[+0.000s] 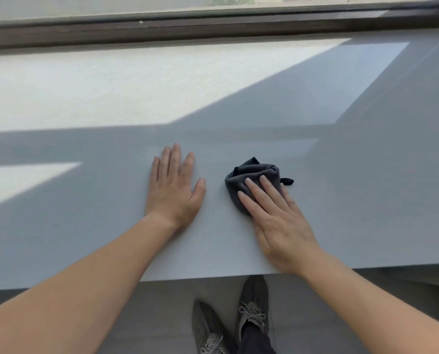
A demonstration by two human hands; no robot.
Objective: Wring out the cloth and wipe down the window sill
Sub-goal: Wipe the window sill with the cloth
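Observation:
A dark grey cloth [249, 175] lies bunched on the wide pale grey window sill [353, 187], a little right of centre. My right hand [277, 221] lies flat on top of the cloth's near part, fingers stretched out and pressing it onto the sill. A small black loop of the cloth sticks out to the right. My left hand [173, 187] rests palm down on the bare sill just left of the cloth, fingers apart, holding nothing.
A dark brown window frame [213, 26] runs along the back of the sill, with glass above it. Sunlit patches cover the sill's far left. The sill's front edge [213, 275] is near me; below it are the grey floor and my two shoes [251, 315].

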